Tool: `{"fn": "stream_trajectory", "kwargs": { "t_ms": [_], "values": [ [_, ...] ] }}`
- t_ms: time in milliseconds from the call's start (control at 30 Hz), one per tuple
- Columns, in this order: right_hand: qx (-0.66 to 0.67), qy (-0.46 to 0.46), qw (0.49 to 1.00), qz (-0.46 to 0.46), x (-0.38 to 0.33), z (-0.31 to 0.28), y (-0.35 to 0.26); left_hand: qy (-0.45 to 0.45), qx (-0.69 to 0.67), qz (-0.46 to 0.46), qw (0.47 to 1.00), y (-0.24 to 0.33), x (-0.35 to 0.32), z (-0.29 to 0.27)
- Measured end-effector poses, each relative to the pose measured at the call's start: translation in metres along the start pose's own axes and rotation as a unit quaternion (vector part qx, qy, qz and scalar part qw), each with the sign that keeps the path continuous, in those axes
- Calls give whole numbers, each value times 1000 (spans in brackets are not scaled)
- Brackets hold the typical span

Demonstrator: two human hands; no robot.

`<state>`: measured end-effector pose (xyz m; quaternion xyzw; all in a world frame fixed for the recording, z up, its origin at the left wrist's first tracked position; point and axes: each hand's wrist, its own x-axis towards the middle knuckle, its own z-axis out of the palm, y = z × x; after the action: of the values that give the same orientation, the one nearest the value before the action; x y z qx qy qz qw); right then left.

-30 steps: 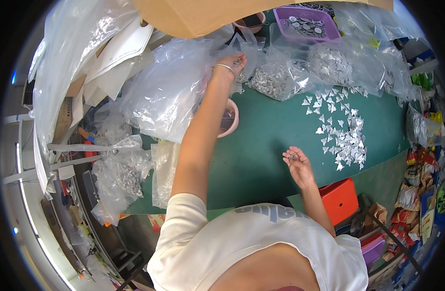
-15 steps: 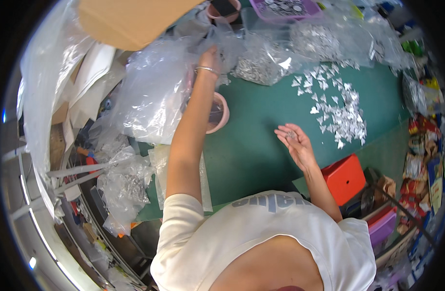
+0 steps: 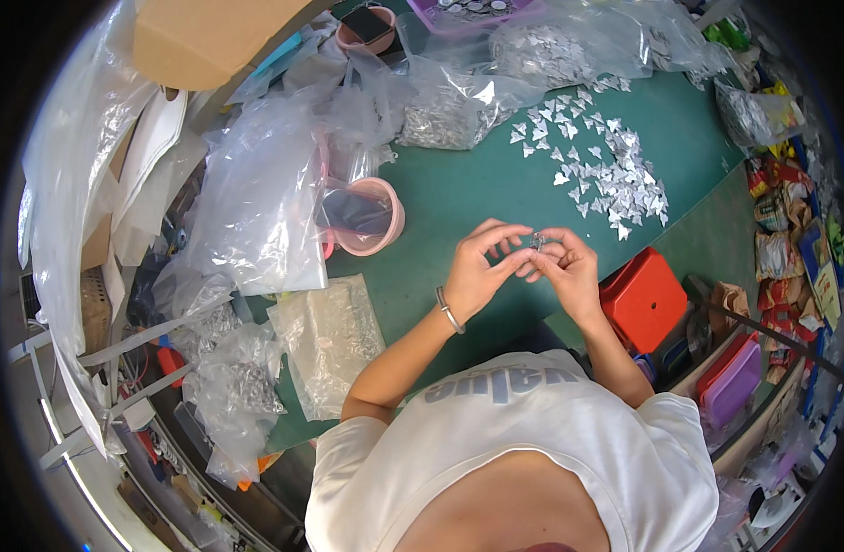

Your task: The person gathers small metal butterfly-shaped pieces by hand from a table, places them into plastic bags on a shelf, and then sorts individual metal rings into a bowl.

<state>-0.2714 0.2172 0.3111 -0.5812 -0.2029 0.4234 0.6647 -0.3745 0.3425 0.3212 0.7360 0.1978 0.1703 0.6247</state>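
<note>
Silvery and small, a metal piece (image 3: 538,243) was pinched between the fingertips of the left hand (image 3: 477,273) and right hand (image 3: 566,271), raised above the green counter (image 3: 459,198) at centre frame, seemingly for close fingerwork, below the scattered silver butterfly shapes (image 3: 606,175).

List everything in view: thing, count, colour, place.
small piece: one, silvery, pinched between both hands' fingertips
butterfly-shaped pieces: many, silver-white, scattered on mat, upper right
mat: one, green, covering table
cup: one, pink, left of hands
plastic bags: several, clear, heaped at left and top
stool: one, red, right of hands
cardboard box: one, brown, top left
bracelet: one, silver, left wrist
left hand: on piece
right hand: on piece
</note>
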Motion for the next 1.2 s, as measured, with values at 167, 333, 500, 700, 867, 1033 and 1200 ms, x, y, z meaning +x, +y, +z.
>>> {"fn": "stream_trajectory", "kwargs": {
  "t_ms": [167, 333, 500, 700, 867, 1033, 1200],
  "values": [
    [-247, 86, 953, -152, -31, 1, -17, -12, -70, 8, 997, 15, -11, 21],
    [-233, 108, 949, -184, -50, -12, -39, -29, -224, -20, 974, 29, -16, 48],
    [-65, 131, 982, -117, -71, -41, -60, -53, -335, -64, 939, 49, -8, 80],
    [-50, 130, 987, -83, -97, -114, -78, -64, -333, -69, 938, 71, 8, 147],
    [-33, 114, 989, -87, -111, -172, -95, -71, -322, -64, 942, 86, 25, 207],
    [-38, 138, 983, -114, -114, -211, -105, -81, -320, -71, 941, 100, 42, 245],
    [-233, 213, 924, -216, -104, -230, -116, -89, -293, -77, 949, 107, 58, 257]
  ]
}}
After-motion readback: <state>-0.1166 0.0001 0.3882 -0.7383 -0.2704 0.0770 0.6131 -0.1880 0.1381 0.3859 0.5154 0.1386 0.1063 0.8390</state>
